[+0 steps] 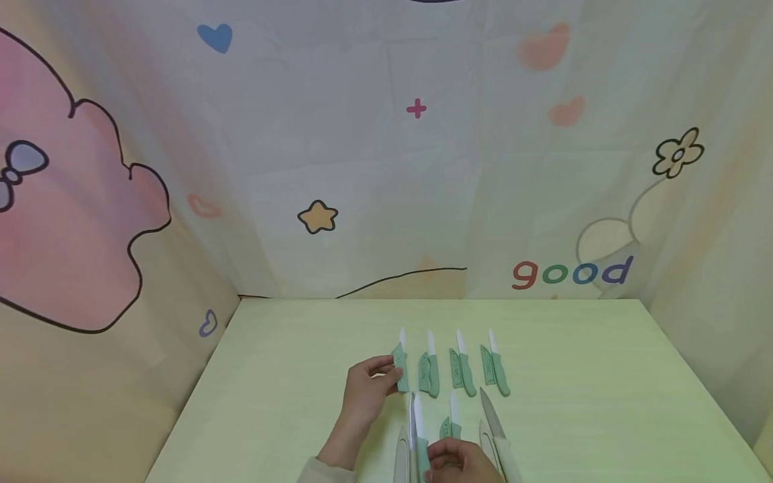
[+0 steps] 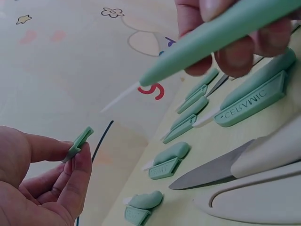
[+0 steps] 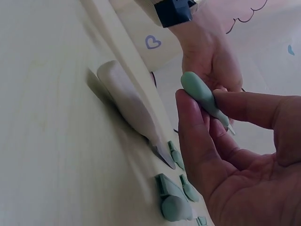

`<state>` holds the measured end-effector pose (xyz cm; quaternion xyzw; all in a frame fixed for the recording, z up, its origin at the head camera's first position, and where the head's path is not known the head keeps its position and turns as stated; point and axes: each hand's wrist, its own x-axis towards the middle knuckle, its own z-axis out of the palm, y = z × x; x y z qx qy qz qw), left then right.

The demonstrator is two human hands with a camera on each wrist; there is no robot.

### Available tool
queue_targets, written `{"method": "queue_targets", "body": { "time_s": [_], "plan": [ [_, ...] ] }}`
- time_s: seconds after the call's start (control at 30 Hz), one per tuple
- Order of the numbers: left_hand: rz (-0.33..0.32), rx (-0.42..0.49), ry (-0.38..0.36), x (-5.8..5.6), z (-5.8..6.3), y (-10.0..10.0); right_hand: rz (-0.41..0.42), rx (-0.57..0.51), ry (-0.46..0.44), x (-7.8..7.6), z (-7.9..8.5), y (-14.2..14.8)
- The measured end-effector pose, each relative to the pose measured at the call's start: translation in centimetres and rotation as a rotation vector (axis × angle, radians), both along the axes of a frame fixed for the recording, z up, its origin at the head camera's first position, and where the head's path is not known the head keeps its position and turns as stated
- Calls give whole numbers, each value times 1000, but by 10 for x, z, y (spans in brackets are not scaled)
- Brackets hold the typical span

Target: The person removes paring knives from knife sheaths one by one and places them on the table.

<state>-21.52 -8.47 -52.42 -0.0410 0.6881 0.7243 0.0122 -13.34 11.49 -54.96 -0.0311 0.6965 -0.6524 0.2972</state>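
In the head view my left hand point(image 1: 367, 388) pinches a small green blade sheath point(image 2: 79, 143) between thumb and fingers, its slotted side showing in the left wrist view. My right hand point(image 1: 461, 461) grips the green handle point(image 2: 207, 44) of a ceramic knife point(image 1: 420, 419). This knife's white blade is bare and points toward the sheath, with a gap between them in the left wrist view. Over in the right wrist view, the thumb and fingers pinch the handle point(image 3: 200, 94). Below the held knife lies a steel knife point(image 2: 204, 172) with a white handle, beside its white sheath point(image 2: 254, 202).
Across the back of the pale table point(image 1: 290, 335) runs a row of several green ceramic knives point(image 1: 465, 372), each beside a green sheath. Nearer lie another green knife point(image 1: 455, 409) with its sheath point(image 1: 445, 428), and a second steel knife point(image 1: 493, 412) with a white sheath point(image 1: 488, 444).
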Motion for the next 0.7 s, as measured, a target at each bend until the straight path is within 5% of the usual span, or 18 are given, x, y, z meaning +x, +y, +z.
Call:
{"method": "queue_targets", "body": {
  "time_s": [0.7],
  "plan": [
    [-86, -32, -57, 22, -16, 10, -203, -49, 80, -16, 12, -1]
  ]
}}
